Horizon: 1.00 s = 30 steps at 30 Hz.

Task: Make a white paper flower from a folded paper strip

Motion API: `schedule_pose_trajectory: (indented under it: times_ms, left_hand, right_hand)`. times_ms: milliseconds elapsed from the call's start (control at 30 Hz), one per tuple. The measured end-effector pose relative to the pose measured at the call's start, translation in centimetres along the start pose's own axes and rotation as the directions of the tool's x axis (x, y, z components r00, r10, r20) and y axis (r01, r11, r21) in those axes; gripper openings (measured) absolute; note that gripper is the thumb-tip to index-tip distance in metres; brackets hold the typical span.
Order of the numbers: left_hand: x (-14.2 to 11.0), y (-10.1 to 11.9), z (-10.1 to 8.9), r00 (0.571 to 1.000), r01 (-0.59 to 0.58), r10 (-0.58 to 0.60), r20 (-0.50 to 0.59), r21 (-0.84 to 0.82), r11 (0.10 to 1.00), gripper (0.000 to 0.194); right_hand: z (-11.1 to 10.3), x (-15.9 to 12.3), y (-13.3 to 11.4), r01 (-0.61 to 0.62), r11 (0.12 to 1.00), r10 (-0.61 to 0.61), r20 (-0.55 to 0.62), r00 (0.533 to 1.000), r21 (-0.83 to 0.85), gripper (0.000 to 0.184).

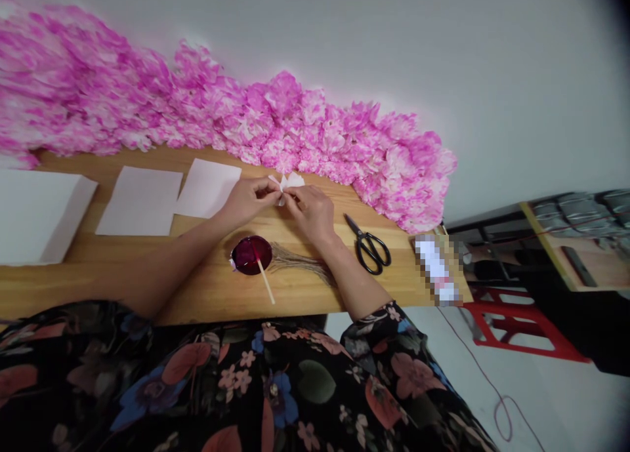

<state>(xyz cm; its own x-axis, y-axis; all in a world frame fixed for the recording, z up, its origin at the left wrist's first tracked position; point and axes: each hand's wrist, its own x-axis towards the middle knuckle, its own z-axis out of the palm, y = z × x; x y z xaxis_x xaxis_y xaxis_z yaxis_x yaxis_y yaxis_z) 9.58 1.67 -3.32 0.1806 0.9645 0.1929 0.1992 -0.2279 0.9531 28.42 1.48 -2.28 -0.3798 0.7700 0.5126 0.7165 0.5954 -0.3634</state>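
Both my hands pinch a small white paper flower [294, 180] over the middle of the wooden table. My left hand [249, 199] grips its left side with closed fingertips. From the right, my right hand [313, 210] holds the folds near the centre, its fingers closed. Below them sits a bowl of dark magenta liquid [249, 255] with a pale stick [266, 283] leaning out of it. A bundle of thin brown strands [300, 260] lies beside the bowl, partly under my right forearm. Black-handled scissors [368, 245] rest to the right of that arm.
Pink and white paper flowers [285, 121] are heaped along the table's back against the wall. Two stacks of white paper, one left [140, 201] and one nearer my hand [204, 188], lie beside a large white block [37, 212]. A red stool [531, 330] stands at right.
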Motion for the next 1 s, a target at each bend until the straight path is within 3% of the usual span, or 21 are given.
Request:
schedule_pose_trajectory:
  times_ms: [433,533,667,767,1000]
  left_hand:
    - [-0.3,1.2,0.3,0.999,0.015,-0.014,-0.036,0.040,0.999,0.014]
    - [-0.3,1.3,0.3,0.999,0.012,-0.009,-0.043,0.067,0.998,0.012]
    - [-0.3,1.2,0.1,0.999,0.006,-0.003,-0.050,0.058,0.998,0.015]
    - [-0.2,1.0,0.0,0.999,-0.001,0.002,-0.043,0.028,1.000,0.018]
    - [-0.2,0.9,0.2,0.999,0.014,-0.015,-0.039,-0.043,0.999,0.019]
  right_hand:
    - [0.2,0.0,-0.3,-0.047,0.999,0.047,0.023,0.999,0.002,0.018]
    - [0.2,0.0,-0.5,-0.122,0.984,0.120,0.021,0.993,0.126,0.018]
    - [0.3,0.1,-0.6,-0.267,0.900,0.256,0.078,0.964,0.344,0.020]
    - [0.4,0.2,-0.5,-0.307,0.863,0.297,0.089,0.951,0.401,0.021]
    - [0.1,0.2,-0.8,-0.244,0.932,0.235,0.065,0.970,0.269,0.019]
